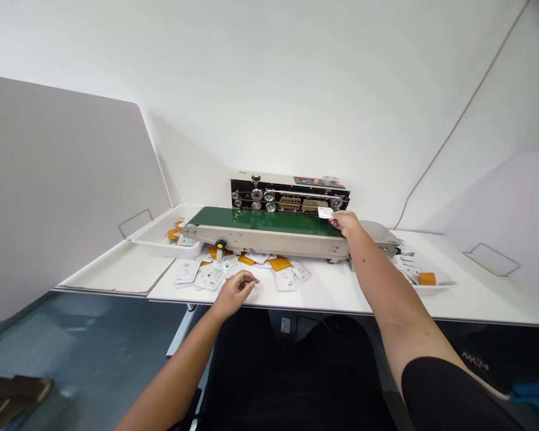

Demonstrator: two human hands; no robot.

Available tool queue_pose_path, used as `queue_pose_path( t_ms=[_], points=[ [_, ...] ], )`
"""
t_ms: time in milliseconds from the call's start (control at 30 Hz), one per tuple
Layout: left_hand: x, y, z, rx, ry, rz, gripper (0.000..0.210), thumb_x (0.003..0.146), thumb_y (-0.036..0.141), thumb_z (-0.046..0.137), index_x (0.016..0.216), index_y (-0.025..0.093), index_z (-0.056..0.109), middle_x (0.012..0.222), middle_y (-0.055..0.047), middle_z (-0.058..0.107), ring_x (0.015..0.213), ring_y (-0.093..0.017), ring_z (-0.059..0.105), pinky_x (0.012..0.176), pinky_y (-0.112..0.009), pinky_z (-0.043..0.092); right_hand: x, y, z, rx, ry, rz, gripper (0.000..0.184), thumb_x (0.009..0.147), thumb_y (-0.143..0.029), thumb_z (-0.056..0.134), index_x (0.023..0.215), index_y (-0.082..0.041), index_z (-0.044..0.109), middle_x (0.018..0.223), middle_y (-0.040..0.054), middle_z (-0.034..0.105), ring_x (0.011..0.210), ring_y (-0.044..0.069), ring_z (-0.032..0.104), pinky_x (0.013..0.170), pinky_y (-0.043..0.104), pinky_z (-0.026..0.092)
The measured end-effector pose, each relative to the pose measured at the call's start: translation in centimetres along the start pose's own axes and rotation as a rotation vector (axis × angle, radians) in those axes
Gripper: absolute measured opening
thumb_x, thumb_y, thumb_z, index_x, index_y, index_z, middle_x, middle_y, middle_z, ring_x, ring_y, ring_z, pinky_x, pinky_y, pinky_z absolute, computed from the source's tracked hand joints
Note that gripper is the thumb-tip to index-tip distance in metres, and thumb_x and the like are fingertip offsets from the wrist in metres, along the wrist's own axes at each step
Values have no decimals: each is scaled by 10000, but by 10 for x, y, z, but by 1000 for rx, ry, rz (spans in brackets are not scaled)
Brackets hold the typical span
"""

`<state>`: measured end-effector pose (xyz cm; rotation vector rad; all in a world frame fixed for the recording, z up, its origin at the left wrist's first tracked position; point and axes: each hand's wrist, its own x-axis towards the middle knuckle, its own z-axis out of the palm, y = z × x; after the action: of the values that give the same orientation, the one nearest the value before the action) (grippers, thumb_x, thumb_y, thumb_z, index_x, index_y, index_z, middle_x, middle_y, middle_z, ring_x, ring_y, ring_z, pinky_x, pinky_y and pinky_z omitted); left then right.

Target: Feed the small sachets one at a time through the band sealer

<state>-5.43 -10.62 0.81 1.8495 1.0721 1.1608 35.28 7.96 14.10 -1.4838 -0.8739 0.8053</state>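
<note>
My right hand [347, 223] is closed on a small white packet [326, 212] with pinkish print, pinched by its right end. The packet is held at the right end of a band sealer [291, 194], just above its green conveyor belt [251, 219]. My left hand [237, 293] hovers at the table's front edge, fingers loosely curled and thumb a little apart, with nothing visible in it. Beside it lie several loose white packets [210, 276], and orange-brown ones [280, 263] are mixed among them below the conveyor.
A white tray [150, 234] with packets stands under the conveyor's left end. Another tray [438, 288] with packets is at its right end. White panels with wire handles rise on both sides. A white piece [285, 325] lies below the table [332, 293].
</note>
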Motion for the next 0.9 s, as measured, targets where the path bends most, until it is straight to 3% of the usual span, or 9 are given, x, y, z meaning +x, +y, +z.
queue_pose_path(
  t_ms=[167,300,400,467,533,633,733,800,900],
  points=[
    [-1,-1,-1,64,40,22,171,945,345,575,1001,194,631,1030,-64,717,948,-203,671,842,-326,521,-23,-7,7,-81,70,-161,125,814,-240,709,860,-125,698,750,78,685,662,171,627,653,294,544],
    [0,0,-1,247,79,106,184,941,321,569,1051,206,662,1095,-76,695,1030,-230,646,932,-381,512,-92,20,15,-272,289,-777,238,915,-312,546,1018,-167,705,1013,107,685,967,238,608,909,392,494],
    [1,2,5,390,-12,240,248,907,323,633,1132,223,660,1206,-93,672,1174,-271,589,1050,-446,454,-160,65,34,-386,-89,-1052,254,949,-281,496,1050,-200,715,1011,93,693,995,240,608,945,399,477],
    [2,4,9,460,-70,304,337,874,339,684,1190,228,646,1287,-101,646,1233,-290,556,1093,-473,423,-198,96,48,-525,-361,-1078,296,932,-294,548,1174,-215,699,1126,102,689,1079,255,595,998,418,459],
    [2,4,12,515,-96,336,412,852,357,715,1234,227,633,1339,-109,621,1263,-303,537,1114,-491,407,-225,121,57,-691,-524,-1020,478,880,-370,647,1333,-220,631,1339,125,615,1253,306,519,1083,475,403],
    [2,3,13,561,-87,347,429,851,372,718,1243,221,633,1352,-117,612,1280,-306,526,1126,-503,398,-244,141,60,-880,-635,-898,748,838,-501,698,1495,-217,482,1580,143,391,1453,367,326,1181,553,266],
    [1,2,12,572,-77,341,410,859,378,708,1231,220,638,1352,-112,611,1285,-297,521,1123,-491,407,-250,149,54,-914,-705,-904,820,839,-528,706,1536,-207,418,1630,139,291,1493,357,278,1215,558,214],
    [1,4,11,574,-91,341,414,863,387,703,1236,222,636,1361,-109,606,1290,-293,517,1124,-484,406,-252,153,49,-870,-735,-959,797,835,-467,732,1527,-206,435,1619,125,319,1478,331,327,1209,513,279],
    [1,9,10,570,-128,353,451,861,425,706,1257,223,631,1381,-109,595,1300,-294,508,1135,-482,393,-254,161,43,-741,-756,-1039,572,893,-274,663,1451,-230,545,1514,79,503,1410,270,451,1166,442,389]
  ],
)
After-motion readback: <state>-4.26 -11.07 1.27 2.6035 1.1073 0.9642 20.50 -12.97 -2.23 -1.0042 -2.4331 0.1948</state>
